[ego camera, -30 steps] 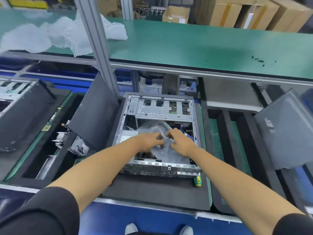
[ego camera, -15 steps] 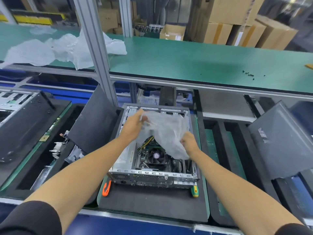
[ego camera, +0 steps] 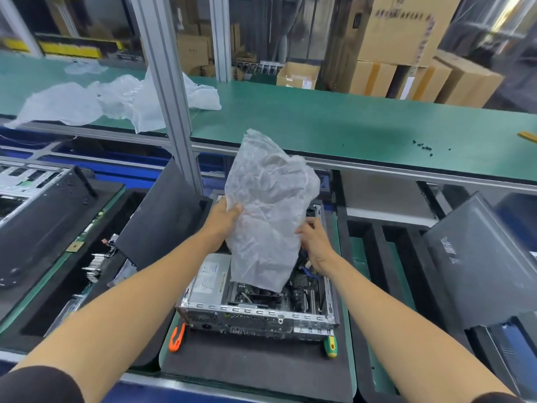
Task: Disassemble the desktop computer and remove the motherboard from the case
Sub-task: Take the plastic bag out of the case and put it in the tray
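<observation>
Centre of frame: plastic bag (ego camera: 268, 210), crumpled, translucent, held up over the open case (ego camera: 258, 312).

Left hand (ego camera: 222, 218): fingers clamped on the bag's left edge, thumb over the film.

Right hand (ego camera: 315, 242): at the bag's right edge; fingers curled, but I cannot tell whether they pinch the film or only touch it.

Motherboard (ego camera: 302, 289): seated in the case, lower centre, partly hidden by the bag's hanging end. Fan visible beneath. Power supply (ego camera: 210, 282) to its left.

Tools: orange tool (ego camera: 176, 337) and screwdriver (ego camera: 331, 346), both at the case's front edge, lower centre.

Step in hand, as I judge it: clearing the bag. I would lift it straight up until the lower end is free of cables, then set it on the green shelf (ego camera: 319, 123), upper frame, beside the other sheeting (ego camera: 116, 101). Snagging on connectors looks like the main risk.
</observation>
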`<move>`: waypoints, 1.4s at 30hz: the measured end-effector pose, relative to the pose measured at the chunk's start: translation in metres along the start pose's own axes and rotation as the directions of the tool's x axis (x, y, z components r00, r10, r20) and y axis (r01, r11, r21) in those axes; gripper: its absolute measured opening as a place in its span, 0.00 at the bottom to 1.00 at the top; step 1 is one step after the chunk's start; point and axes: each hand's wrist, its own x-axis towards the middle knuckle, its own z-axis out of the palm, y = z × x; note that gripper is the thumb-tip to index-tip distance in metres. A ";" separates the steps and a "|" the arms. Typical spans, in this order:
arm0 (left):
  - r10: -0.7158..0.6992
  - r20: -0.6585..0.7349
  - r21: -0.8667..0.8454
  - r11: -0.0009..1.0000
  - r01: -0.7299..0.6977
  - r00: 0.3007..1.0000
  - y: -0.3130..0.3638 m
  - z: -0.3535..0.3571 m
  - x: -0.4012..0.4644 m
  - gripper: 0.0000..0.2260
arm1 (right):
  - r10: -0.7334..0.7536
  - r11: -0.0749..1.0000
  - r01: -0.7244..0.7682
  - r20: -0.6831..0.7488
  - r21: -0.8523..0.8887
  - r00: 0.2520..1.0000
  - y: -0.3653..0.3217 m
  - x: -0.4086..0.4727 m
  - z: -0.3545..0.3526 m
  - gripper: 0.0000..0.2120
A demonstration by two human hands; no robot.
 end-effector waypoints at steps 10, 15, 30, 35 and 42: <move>-0.114 0.101 0.122 0.987 0.101 0.988 -0.017 -0.015 -0.008 0.11 | 0.009 0.991 -0.045 -0.281 -0.123 0.960 0.000 0.005 -0.033 0.06; -0.178 0.157 0.055 0.984 0.172 0.971 -0.028 -0.019 -0.010 0.12 | -0.112 0.939 0.004 -0.292 -0.345 0.950 0.000 0.002 -0.040 0.08; -0.187 0.192 0.050 0.982 0.181 0.963 -0.028 -0.032 -0.015 0.20 | 0.008 0.997 -0.025 -0.207 -0.078 0.978 -0.008 0.001 -0.048 0.10; -0.147 0.065 -0.067 0.986 0.151 0.987 -0.037 -0.027 -0.018 0.17 | 0.039 0.999 -0.036 -0.144 0.025 0.989 -0.002 -0.005 -0.052 0.19; -0.147 0.049 -0.182 0.971 0.153 0.988 -0.032 -0.014 -0.027 0.13 | 0.167 0.972 -0.136 -0.154 0.191 0.974 0.002 -0.012 -0.044 0.11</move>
